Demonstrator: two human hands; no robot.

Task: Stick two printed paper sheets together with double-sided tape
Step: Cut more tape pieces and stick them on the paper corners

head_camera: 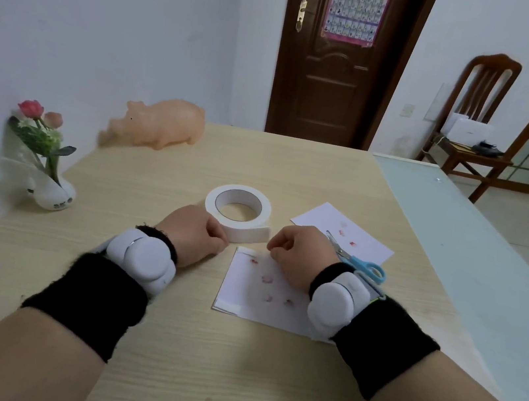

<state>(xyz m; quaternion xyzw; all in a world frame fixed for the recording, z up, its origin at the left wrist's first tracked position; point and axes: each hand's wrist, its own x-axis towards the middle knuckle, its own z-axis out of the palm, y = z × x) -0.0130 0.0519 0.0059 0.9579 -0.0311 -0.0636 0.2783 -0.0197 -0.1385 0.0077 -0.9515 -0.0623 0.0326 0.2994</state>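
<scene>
Fists curl at frame centre: left hand [195,234] beside the tape roll [247,234], right hand [299,254] at the top edge of a printed sheet [252,288]; whether either pinches tape is unclear. A second sheet [322,220] and scissors [355,261] lie right of centre.

The far half of the desk [312,173] lies open from the double-sided tape roll [237,211] to the far edge. The roll blocks the middle, just beyond the narrow gap between the left hand [193,237] and the right hand [299,254]. Scissors [366,268] lie toward the right edge, a flower vase [52,196] stands at the left edge, and a toy pig [167,124] fills the far left corner.
</scene>
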